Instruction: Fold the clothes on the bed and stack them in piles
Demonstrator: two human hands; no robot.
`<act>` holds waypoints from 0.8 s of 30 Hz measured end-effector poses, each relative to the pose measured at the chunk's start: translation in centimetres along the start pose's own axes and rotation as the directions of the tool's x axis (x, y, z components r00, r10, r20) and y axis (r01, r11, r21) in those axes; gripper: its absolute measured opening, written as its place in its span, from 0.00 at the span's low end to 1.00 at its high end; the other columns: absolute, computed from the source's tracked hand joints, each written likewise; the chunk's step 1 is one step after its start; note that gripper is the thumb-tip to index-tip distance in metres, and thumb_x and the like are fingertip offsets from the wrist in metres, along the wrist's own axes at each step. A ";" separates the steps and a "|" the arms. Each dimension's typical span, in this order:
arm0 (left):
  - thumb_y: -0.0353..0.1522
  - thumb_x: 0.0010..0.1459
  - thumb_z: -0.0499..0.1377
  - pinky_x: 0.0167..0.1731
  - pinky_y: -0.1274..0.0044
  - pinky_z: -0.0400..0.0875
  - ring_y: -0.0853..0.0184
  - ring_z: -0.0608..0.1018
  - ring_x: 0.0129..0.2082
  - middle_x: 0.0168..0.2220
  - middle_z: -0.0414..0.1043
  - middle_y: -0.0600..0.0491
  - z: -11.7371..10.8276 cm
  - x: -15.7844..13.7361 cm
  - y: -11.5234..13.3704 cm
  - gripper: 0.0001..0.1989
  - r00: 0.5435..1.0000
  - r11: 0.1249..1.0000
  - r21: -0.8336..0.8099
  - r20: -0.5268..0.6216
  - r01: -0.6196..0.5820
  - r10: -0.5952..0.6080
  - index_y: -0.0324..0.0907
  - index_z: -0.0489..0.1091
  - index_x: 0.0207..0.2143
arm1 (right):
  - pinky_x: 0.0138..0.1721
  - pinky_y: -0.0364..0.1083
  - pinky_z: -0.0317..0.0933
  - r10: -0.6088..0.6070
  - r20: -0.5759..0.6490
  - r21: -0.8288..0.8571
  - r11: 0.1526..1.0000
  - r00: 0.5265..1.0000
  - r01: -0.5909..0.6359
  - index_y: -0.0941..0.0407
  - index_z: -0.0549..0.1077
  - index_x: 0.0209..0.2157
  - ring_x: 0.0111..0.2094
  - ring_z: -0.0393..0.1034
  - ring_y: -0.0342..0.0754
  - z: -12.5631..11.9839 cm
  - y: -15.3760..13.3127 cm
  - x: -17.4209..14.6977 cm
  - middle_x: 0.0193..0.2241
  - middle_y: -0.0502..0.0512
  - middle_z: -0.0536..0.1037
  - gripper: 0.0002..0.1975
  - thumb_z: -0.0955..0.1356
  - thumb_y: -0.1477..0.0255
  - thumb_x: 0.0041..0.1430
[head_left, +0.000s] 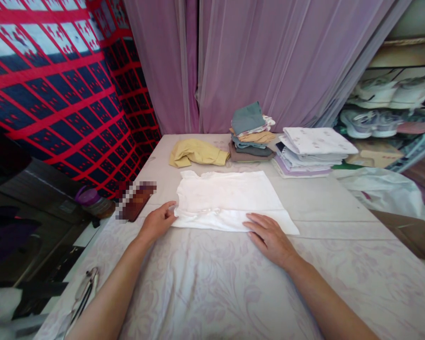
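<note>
A white shirt (230, 193) lies spread on the bed, its near side folded over into a long strip with some wrinkles toward the left. At the shirt's left end, my left hand (158, 222) pinches the edge between thumb and fingers. My right hand (271, 238) rests flat on the near right part of the folded strip, fingers stretched out and holding nothing. Just beyond the shirt is a crumpled yellow garment (200, 153).
Behind stand a stack of folded coloured clothes (251, 137) and a stack of white folded cloth (315, 146). A dark red, partly blurred object (140, 200) lies left. Glasses (83, 288) rest at the bed's left edge. Shoes (371, 123) sit on shelves at right.
</note>
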State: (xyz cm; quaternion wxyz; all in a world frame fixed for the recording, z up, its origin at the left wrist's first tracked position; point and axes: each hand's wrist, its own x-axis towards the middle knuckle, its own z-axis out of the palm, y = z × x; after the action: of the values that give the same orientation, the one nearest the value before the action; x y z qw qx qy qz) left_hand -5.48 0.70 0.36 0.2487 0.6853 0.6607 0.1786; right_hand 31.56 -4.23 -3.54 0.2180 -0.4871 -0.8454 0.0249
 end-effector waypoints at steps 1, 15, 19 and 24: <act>0.38 0.52 0.55 0.26 0.79 0.62 0.69 0.72 0.26 0.24 0.69 0.60 -0.1 0.0 0.0 0.25 1.000 1.000 0.022 0.005 0.001 -0.001 0.43 0.65 0.53 | 0.54 0.57 0.59 -0.003 0.002 -0.005 1.000 1.000 0.003 0.52 0.74 0.47 0.53 0.65 0.53 0.0 0.0 0.0 0.51 0.58 0.73 0.15 0.61 0.70 0.62; 0.38 0.64 0.49 0.59 0.65 0.57 0.62 0.65 0.59 0.56 0.67 0.50 1.7 -2.9 5.9 0.19 0.793 0.773 0.191 0.070 -0.606 0.605 0.46 0.64 0.56 | 0.59 0.62 0.50 0.002 0.080 -0.094 0.996 0.997 0.005 0.52 0.65 0.57 0.61 0.54 0.55 0.6 -0.3 0.8 0.60 0.60 0.63 0.21 0.60 0.66 0.64; 0.46 0.63 0.48 0.63 0.58 0.43 0.58 0.50 0.66 0.66 0.50 0.48 4.4 -2.5 6.8 0.29 0.752 0.716 0.253 0.347 -0.651 0.561 0.45 0.53 0.63 | 0.61 0.64 0.44 0.040 0.198 -0.102 0.995 0.979 -0.020 0.52 0.59 0.61 0.64 0.48 0.54 1.0 -0.7 1.2 0.63 0.60 0.56 0.25 0.59 0.64 0.64; 0.48 0.62 0.46 0.63 0.60 0.45 0.59 0.53 0.65 0.65 0.50 0.51 4.3 -1.4 6.1 0.29 0.766 0.770 0.187 0.390 -0.610 0.511 0.48 0.56 0.62 | 0.61 0.60 0.46 0.039 0.215 -0.018 0.999 0.976 -0.036 0.49 0.64 0.58 0.64 0.48 0.54 -0.3 0.7 1.8 0.63 0.58 0.56 0.22 0.58 0.62 0.64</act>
State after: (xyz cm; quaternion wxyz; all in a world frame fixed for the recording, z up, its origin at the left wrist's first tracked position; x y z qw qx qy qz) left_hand 1.88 -1.12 0.53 0.1778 0.9018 0.3928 0.0295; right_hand 31.47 -2.46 -2.85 0.1212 -0.4989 -0.8548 0.0760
